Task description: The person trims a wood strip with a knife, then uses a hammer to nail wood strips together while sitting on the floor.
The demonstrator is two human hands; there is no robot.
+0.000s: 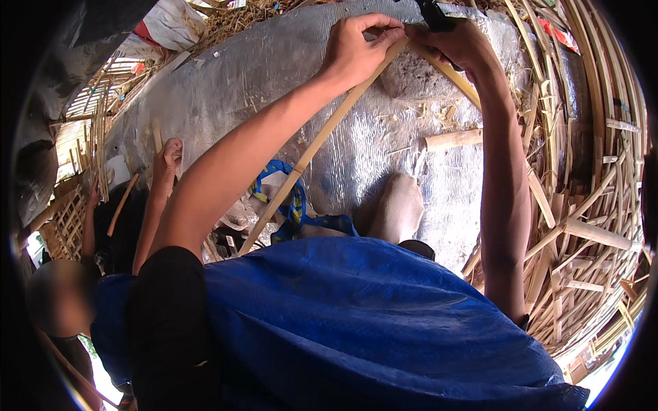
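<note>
Both arms reach out to the far middle of the head view, and my hands come together there. My left hand [360, 49] is closed in a pinch at the upper end of a long, pale bamboo strip [321, 138]. That strip slants down to the left, past my blue-covered lap. My right hand [460, 46] is wrapped round a black-handled tool [434, 15], perhaps a knife; its working part is mostly hidden. A second bamboo length [460, 86] runs down to the right from under the right hand, meeting the first near my fingertips. Whether they are one piece is unclear.
A blue tarp [384, 308] covers my lap. Beneath my hands spreads a silvery sheet [274, 75] with a stone-like block [418, 77] and a short bamboo piece [454, 140]. Many bamboo strips [589, 233] are piled at right. Another person's hand [170, 154] is at left.
</note>
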